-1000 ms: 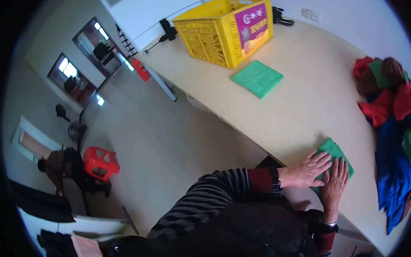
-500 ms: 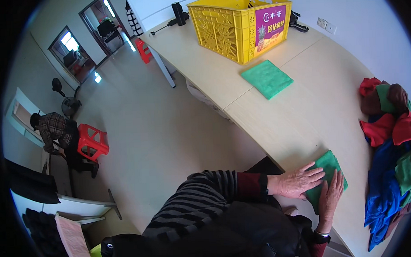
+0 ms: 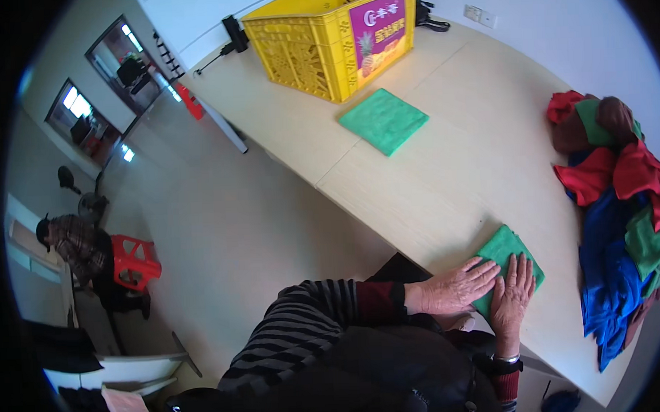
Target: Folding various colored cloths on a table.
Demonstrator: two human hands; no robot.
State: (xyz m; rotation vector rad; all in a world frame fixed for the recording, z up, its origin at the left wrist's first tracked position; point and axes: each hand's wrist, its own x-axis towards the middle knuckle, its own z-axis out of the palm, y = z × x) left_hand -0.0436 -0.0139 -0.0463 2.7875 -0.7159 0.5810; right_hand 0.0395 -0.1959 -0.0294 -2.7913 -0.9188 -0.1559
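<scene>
A folded green cloth point(image 3: 507, 245) lies at the table's near edge, under both my hands. My left hand point(image 3: 456, 287) rests flat on its left side, fingers stretched out and pointing right. On its lower right part lies my right hand point(image 3: 513, 294), palm down with the fingers extended. Farther off on the table is another green cloth point(image 3: 384, 121), folded into a flat square. To the right, a loose heap of red, blue, green and brown cloths point(image 3: 612, 218) spreads along the table edge.
A yellow plastic crate point(image 3: 303, 54) with a purple label stands at the far end of the pale wooden table point(image 3: 445, 180). Beside it are a black device point(image 3: 234, 33) and a black cable point(image 3: 432, 19). On the left, a person point(image 3: 81, 251) sits on a red stool point(image 3: 134, 262).
The whole view has shifted, so the crate and cloths appear farther left. My hands stay on the green cloth, the right one now lying flatter across it.
</scene>
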